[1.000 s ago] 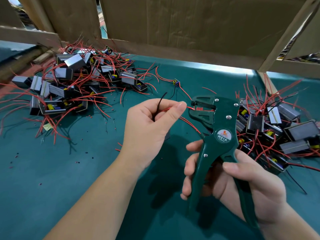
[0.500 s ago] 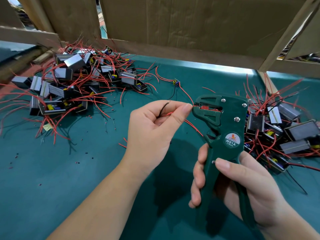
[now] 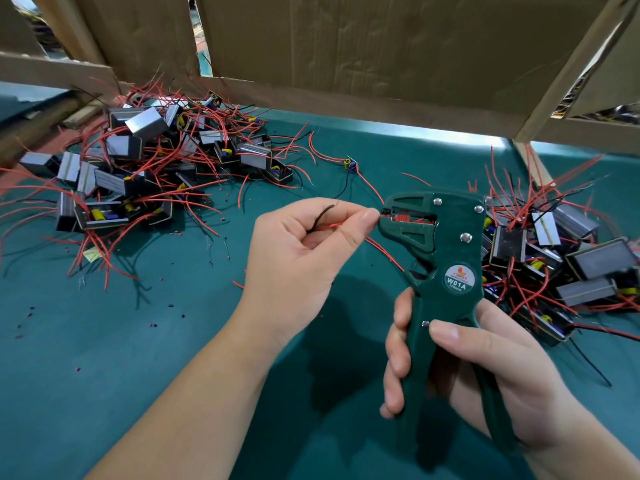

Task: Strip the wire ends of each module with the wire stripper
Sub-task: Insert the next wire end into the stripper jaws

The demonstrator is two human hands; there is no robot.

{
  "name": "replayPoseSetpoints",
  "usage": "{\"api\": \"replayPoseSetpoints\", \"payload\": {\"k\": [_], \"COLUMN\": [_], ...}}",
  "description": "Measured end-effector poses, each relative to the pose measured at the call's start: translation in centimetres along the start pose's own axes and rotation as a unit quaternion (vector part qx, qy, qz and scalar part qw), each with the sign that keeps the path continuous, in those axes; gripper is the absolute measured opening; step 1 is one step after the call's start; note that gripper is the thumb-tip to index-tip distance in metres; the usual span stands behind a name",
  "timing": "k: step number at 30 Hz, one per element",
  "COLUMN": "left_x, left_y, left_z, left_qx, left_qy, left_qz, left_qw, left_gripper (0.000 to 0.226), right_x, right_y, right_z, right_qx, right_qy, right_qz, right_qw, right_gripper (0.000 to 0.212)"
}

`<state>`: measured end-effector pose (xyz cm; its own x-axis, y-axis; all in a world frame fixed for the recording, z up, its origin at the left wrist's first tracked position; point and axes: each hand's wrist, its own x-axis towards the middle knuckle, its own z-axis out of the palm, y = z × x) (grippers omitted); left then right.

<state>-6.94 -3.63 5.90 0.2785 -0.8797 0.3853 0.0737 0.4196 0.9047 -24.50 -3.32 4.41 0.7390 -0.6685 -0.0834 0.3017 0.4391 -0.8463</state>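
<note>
A green table [image 3: 138, 375] is heaped with modules in a left pile [image 3: 138, 168] and a right pile [image 3: 571, 265]; between them the stripper [image 3: 446, 251] is held upright, its handles clenched in the right hand [image 3: 485, 375]; a red wire [image 3: 332, 225] is pinched in the left hand [image 3: 304, 258], its end set in the stripper's mouth; a black wire [image 3: 322, 216] is looped beside it.

A teal table [image 3: 104, 358] fills the lower frame; brown cardboard panels [image 3: 381, 53] wall the top, daylight through gaps.
</note>
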Motion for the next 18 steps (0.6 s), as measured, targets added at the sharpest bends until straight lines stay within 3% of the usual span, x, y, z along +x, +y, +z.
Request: {"api": "replayPoseSetpoints", "payload": {"k": [4, 9, 12, 18], "left_x": [0.3, 0.3, 0.3, 0.9], "left_y": [-0.4, -2.1, -2.2, -1.8], "left_z": [-0.5, -0.4, -0.1, -1.8], "left_qx": [0.036, 0.086, 0.127, 0.081], "left_qy": [-0.025, -0.027, -0.02, -0.011], "left_qz": [-0.001, -0.041, -0.025, -0.03], "left_qw": [0.999, 0.995, 0.991, 0.996], "left_gripper": [0.008, 0.02, 0.024, 0.024], "right_x": [0.1, 0.9, 1.0, 0.9], "right_y": [0.2, 0.3, 0.3, -0.2], "right_z": [0.5, 0.9, 0.7, -0.2], "right_qx": [0.009, 0.023, 0.046, 0.091], "right_qy": [0.023, 0.148, 0.131, 0.128], "right_qz": [0.002, -0.016, -0.012, -0.037], "right_qw": [1.0, 0.989, 0.99, 0.987], "right_gripper": [0.034, 0.053, 0.054, 0.059]}}
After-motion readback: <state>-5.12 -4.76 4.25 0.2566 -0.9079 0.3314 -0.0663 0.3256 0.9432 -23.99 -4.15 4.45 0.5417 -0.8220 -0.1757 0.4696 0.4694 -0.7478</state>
